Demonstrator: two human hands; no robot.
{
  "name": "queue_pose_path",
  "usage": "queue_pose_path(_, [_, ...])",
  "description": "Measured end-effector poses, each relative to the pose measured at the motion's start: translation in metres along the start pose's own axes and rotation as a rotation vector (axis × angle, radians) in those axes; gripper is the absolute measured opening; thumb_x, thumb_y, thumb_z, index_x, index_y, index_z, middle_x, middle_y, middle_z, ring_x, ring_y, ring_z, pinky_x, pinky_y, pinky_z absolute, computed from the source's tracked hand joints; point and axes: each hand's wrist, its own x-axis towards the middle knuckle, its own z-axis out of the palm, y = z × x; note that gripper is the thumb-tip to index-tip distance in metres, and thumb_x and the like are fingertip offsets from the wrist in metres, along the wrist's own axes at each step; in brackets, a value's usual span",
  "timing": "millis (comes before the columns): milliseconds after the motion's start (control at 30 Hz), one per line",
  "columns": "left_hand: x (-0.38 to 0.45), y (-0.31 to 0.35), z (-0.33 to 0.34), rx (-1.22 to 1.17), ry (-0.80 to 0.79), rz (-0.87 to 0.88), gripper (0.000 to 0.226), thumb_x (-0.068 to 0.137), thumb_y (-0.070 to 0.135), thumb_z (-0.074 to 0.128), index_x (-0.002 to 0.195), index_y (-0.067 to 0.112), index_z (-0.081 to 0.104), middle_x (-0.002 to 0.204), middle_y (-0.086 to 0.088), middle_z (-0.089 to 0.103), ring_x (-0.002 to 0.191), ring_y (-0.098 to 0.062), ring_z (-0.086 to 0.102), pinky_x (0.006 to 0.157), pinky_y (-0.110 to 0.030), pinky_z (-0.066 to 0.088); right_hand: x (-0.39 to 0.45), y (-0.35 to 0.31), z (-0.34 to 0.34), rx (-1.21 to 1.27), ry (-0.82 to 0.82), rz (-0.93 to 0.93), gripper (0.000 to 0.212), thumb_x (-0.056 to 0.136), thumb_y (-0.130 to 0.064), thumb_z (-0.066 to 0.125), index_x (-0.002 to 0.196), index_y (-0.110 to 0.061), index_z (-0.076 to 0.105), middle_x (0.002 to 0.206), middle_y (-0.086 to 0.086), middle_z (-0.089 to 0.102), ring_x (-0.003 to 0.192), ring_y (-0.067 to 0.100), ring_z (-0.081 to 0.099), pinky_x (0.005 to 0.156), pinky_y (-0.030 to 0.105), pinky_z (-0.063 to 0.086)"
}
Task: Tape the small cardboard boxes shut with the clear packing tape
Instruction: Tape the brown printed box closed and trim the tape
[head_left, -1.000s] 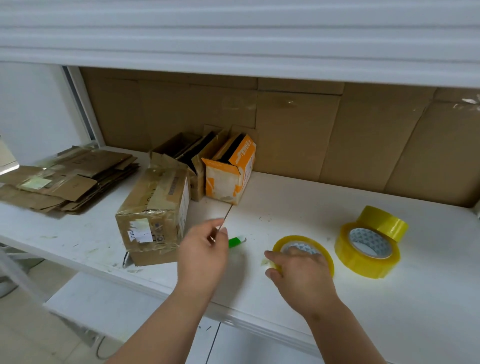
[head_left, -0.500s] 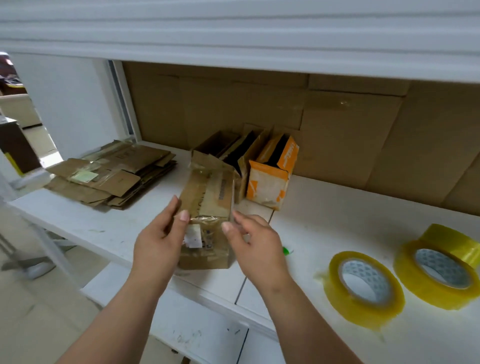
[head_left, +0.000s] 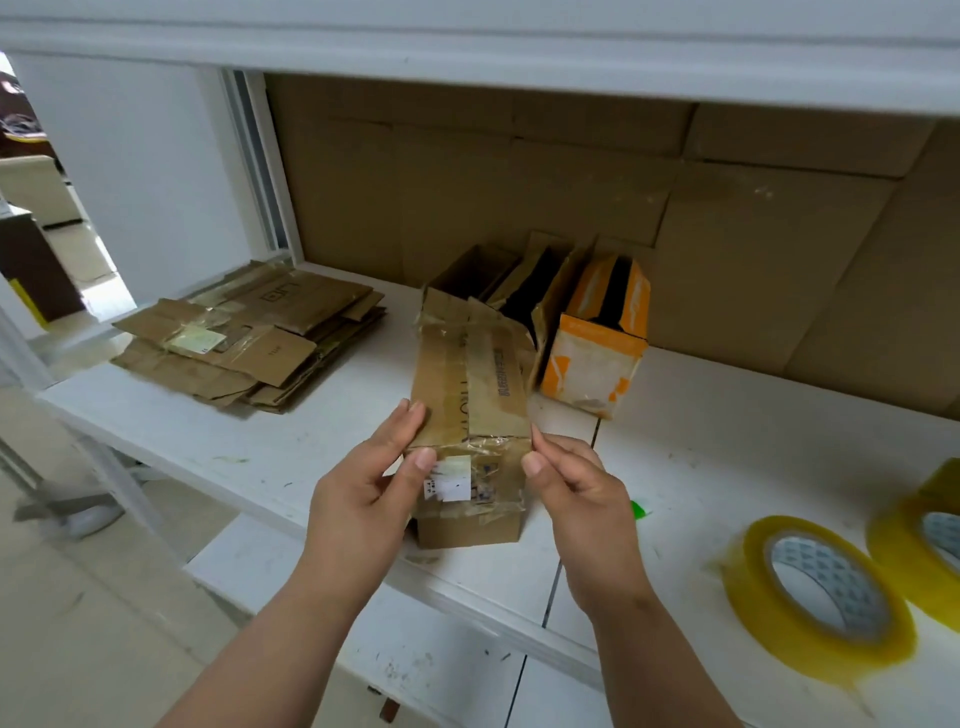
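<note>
A small brown cardboard box (head_left: 470, 395) with old tape and a white label stands near the front edge of the white shelf (head_left: 291, 457). My left hand (head_left: 363, 499) grips its near left corner, thumb on the front face and fingers on the side. My right hand (head_left: 576, 488) pinches the near right corner with thumb and fingertips. A roll of yellowish clear packing tape (head_left: 815, 592) lies flat at the right, with a second roll (head_left: 930, 545) beside it at the frame edge.
Behind the held box stand open brown boxes (head_left: 478, 275) and an orange-and-white box (head_left: 597, 348). A stack of flattened cardboard (head_left: 249, 338) lies at the left. A green object (head_left: 640, 508) peeks out behind my right hand. Cardboard sheets line the back wall; a shelf hangs overhead.
One second ago my left hand held a thin tool and my right hand rested on the tape roll. Both hands have since moved to the brown box and taken hold of its near corners.
</note>
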Motion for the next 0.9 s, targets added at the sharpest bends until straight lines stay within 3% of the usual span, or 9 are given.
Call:
queue_pose_path(67, [-0.004, 0.001, 0.001, -0.101, 0.052, 0.001, 0.036, 0.089, 0.018, 0.069, 0.111, 0.046, 0.065, 0.132, 0.019, 0.059, 0.12, 0.013, 0.052, 0.087, -0.001, 0.042, 0.001, 0.0, 0.004, 0.089, -0.004, 0.051, 0.024, 0.095, -0.012, 0.061, 0.108, -0.03, 0.071, 0.111, -0.01, 0.071, 0.106, 0.0, 0.065, 0.086, 0.014, 0.05])
queue_pose_path(133, [-0.007, 0.002, 0.003, -0.153, 0.106, 0.02, 0.03, 0.086, 0.013, 0.071, 0.106, 0.035, 0.071, 0.129, 0.014, 0.062, 0.11, 0.012, 0.058, 0.077, -0.003, 0.046, 0.001, 0.0, 0.009, 0.105, 0.002, 0.068, 0.014, 0.09, -0.03, 0.067, 0.103, -0.027, 0.071, 0.109, -0.007, 0.073, 0.108, 0.01, 0.066, 0.088, 0.024, 0.052])
queue_pose_path(200, [-0.007, 0.006, 0.004, -0.1, 0.132, 0.046, 0.022, 0.082, 0.017, 0.075, 0.101, 0.029, 0.072, 0.123, 0.013, 0.059, 0.103, 0.01, 0.058, 0.069, -0.006, 0.047, 0.0, -0.002, 0.013, 0.087, -0.002, 0.058, 0.021, 0.077, -0.042, 0.072, 0.096, -0.033, 0.069, 0.106, -0.005, 0.073, 0.108, 0.014, 0.066, 0.091, 0.031, 0.052])
queue_pose_path(433, [-0.015, 0.012, -0.009, 0.106, 0.084, 0.102, 0.044, 0.059, 0.05, 0.078, 0.096, 0.03, 0.063, 0.117, 0.025, 0.046, 0.104, 0.009, 0.054, 0.069, -0.016, 0.053, -0.011, -0.012, 0.001, 0.153, -0.12, 0.057, 0.027, 0.086, -0.005, 0.07, 0.111, -0.014, 0.067, 0.107, -0.003, 0.075, 0.103, 0.011, 0.069, 0.081, 0.021, 0.055])
queue_pose_path(533, [-0.022, 0.013, -0.008, 0.184, 0.12, 0.157, 0.041, 0.065, 0.028, 0.089, 0.093, 0.03, 0.058, 0.116, 0.025, 0.042, 0.104, 0.016, 0.048, 0.068, -0.008, 0.047, -0.019, -0.017, 0.0, 0.165, -0.167, 0.063, 0.038, 0.085, 0.011, 0.064, 0.117, -0.009, 0.065, 0.114, -0.002, 0.073, 0.108, 0.008, 0.067, 0.083, 0.02, 0.054])
queue_pose_path(667, [-0.037, 0.01, -0.001, 0.176, 0.165, 0.234, 0.044, 0.065, 0.013, 0.09, 0.086, 0.034, 0.057, 0.117, 0.027, 0.042, 0.108, 0.015, 0.049, 0.075, -0.006, 0.047, -0.023, -0.021, -0.004, 0.174, -0.141, 0.045, 0.024, 0.086, 0.002, 0.069, 0.105, -0.01, 0.066, 0.11, -0.001, 0.074, 0.105, 0.011, 0.068, 0.081, 0.021, 0.055])
queue_pose_path(767, [-0.047, 0.008, 0.004, 0.128, 0.2, 0.281, 0.046, 0.064, 0.012, 0.091, 0.088, 0.036, 0.058, 0.122, 0.03, 0.043, 0.114, 0.0, 0.054, 0.083, -0.02, 0.054, -0.027, -0.027, -0.008, 0.179, -0.154, 0.033, 0.024, 0.084, 0.006, 0.07, 0.103, -0.007, 0.064, 0.116, -0.001, 0.072, 0.108, 0.011, 0.068, 0.09, 0.024, 0.055])
queue_pose_path(833, [-0.051, 0.012, 0.006, 0.082, 0.201, 0.34, 0.048, 0.067, 0.017, 0.091, 0.091, 0.042, 0.058, 0.126, 0.028, 0.042, 0.116, -0.008, 0.055, 0.085, -0.029, 0.056, -0.029, -0.03, -0.015, 0.235, -0.157, 0.023, 0.026, 0.082, 0.01, 0.068, 0.103, -0.005, 0.064, 0.119, 0.001, 0.071, 0.11, 0.013, 0.067, 0.093, 0.026, 0.054])
queue_pose_path(900, [-0.053, 0.019, 0.009, 0.072, 0.183, 0.42, 0.041, 0.07, 0.03, 0.084, 0.094, 0.049, 0.057, 0.129, 0.025, 0.041, 0.119, -0.011, 0.054, 0.086, -0.028, 0.056, -0.03, -0.033, -0.024, 0.291, -0.155, 0.004, 0.027, 0.081, 0.01, 0.069, 0.103, -0.005, 0.064, 0.121, 0.006, 0.07, 0.113, 0.018, 0.066, 0.095, 0.03, 0.054])
